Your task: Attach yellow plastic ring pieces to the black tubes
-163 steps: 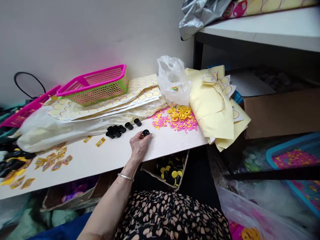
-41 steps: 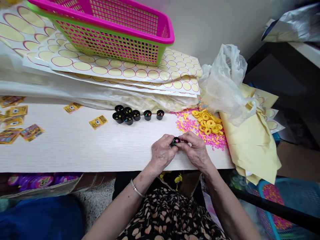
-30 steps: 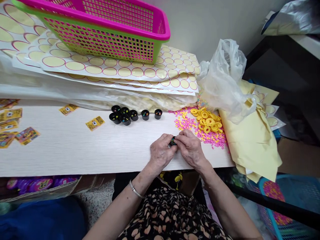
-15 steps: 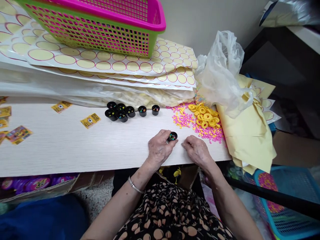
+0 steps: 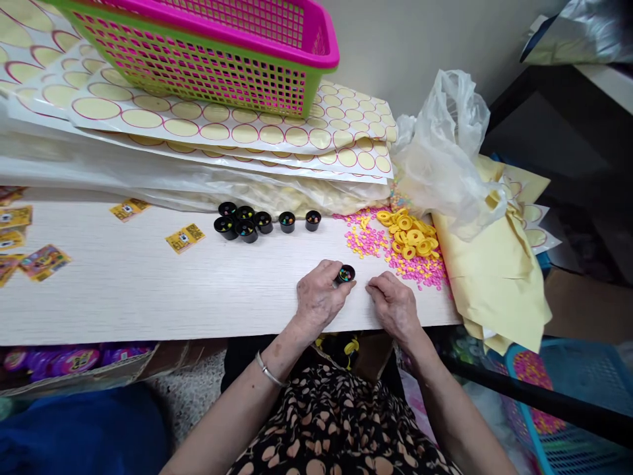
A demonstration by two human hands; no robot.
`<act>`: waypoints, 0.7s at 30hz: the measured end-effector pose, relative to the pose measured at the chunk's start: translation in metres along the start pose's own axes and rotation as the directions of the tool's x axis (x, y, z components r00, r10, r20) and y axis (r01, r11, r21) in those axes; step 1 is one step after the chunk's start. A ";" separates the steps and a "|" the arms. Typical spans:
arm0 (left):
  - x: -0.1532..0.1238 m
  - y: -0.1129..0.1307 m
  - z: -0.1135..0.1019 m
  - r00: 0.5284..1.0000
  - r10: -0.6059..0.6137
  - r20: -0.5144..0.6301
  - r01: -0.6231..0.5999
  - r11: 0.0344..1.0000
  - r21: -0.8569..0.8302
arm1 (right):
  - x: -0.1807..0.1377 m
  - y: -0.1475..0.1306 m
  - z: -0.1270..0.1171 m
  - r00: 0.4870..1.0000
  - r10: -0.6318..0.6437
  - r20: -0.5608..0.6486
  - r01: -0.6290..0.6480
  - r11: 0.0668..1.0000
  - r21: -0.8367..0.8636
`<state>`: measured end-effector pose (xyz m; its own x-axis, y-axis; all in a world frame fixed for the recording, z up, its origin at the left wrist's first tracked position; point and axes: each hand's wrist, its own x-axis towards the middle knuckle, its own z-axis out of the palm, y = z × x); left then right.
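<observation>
My left hand [image 5: 319, 297] rests on the white tabletop [image 5: 148, 290] with its fingers closed round a small black cup [image 5: 345, 273] that holds coloured beads. Just right of the cup, my right hand [image 5: 393, 307] lies on the table with fingers curled in a pinch; what it holds is too small to make out. Behind, several more black cups [image 5: 247, 223] with beads stand in a loose row. A heap of pink beads [image 5: 420, 270] and yellow rings [image 5: 408, 234] lies to the right of my hands.
Sheets of round stickers [image 5: 222, 128] are stacked at the back under a pink and green mesh basket [image 5: 208, 46]. A clear plastic bag [image 5: 445, 152] and yellow paper [image 5: 494, 264] sit at the right. Small yellow labels [image 5: 185, 237] are scattered left. A blue crate [image 5: 568, 422] stands below.
My two hands, joined over the black cup a second ago, have parted. The left keeps the cup; the right has drawn back a little to the right.
</observation>
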<state>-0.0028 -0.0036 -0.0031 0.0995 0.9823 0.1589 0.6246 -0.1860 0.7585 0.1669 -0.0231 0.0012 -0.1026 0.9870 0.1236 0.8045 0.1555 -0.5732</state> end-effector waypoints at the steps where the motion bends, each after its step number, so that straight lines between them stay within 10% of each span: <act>1: 0.000 0.000 0.000 1.000 -0.002 -0.002 0.002 1.000 -0.003 | 0.001 -0.003 0.000 0.999 -0.025 -0.029 0.025 1.000 -0.001; 6: 0.000 0.000 0.000 1.000 0.009 0.002 -0.009 1.000 -0.015 | 0.017 -0.026 -0.005 0.967 -0.185 -0.177 0.206 0.973 0.107; 11: -0.001 0.001 0.001 1.000 0.010 -0.001 -0.010 1.000 -0.003 | 0.037 -0.040 -0.003 0.933 -0.354 -0.061 0.354 0.935 0.004; 21: -0.001 0.002 -0.002 1.000 0.011 0.024 -0.012 1.000 0.023 | 0.039 -0.041 0.004 0.945 -0.326 -0.007 0.325 0.942 -0.090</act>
<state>-0.0028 -0.0049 -0.0006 0.1251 0.9804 0.1524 0.6409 -0.1971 0.7419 0.1281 0.0089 0.0263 -0.3557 0.8819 0.3095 0.7767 0.4631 -0.4269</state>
